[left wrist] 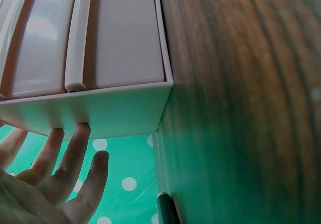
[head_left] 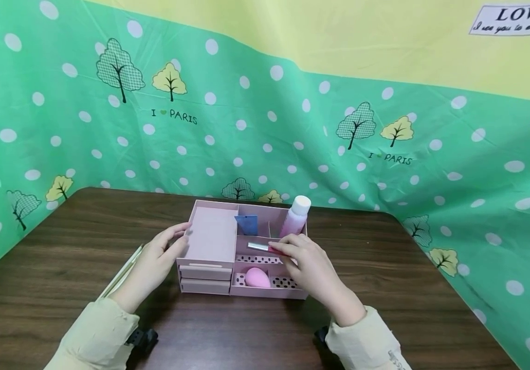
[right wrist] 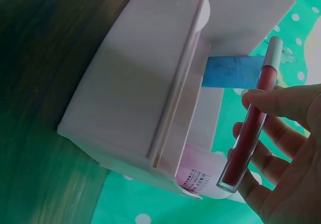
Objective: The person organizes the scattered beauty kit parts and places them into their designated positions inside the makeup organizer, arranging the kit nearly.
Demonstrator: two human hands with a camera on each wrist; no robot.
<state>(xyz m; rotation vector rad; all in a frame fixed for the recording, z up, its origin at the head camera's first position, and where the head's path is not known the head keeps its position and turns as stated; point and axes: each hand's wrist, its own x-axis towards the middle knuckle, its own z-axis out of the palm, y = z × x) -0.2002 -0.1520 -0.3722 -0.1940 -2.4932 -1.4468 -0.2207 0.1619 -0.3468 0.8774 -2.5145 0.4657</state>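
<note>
A pink desktop organizer with two small drawers stands on the table. My right hand pinches a lip gloss tube, dark red with a silver cap, above the organizer's middle compartment. My left hand touches the organizer's left side with its fingertips, the fingers spread. In the back compartments stand a blue flat packet and a pink bottle with a white cap. A pink makeup sponge sits in the front compartment, on a dotted base.
Thin pale sticks lie on the dark wooden table beside my left forearm, partly hidden by it. A green polka-dot cloth hangs behind the table and along its sides.
</note>
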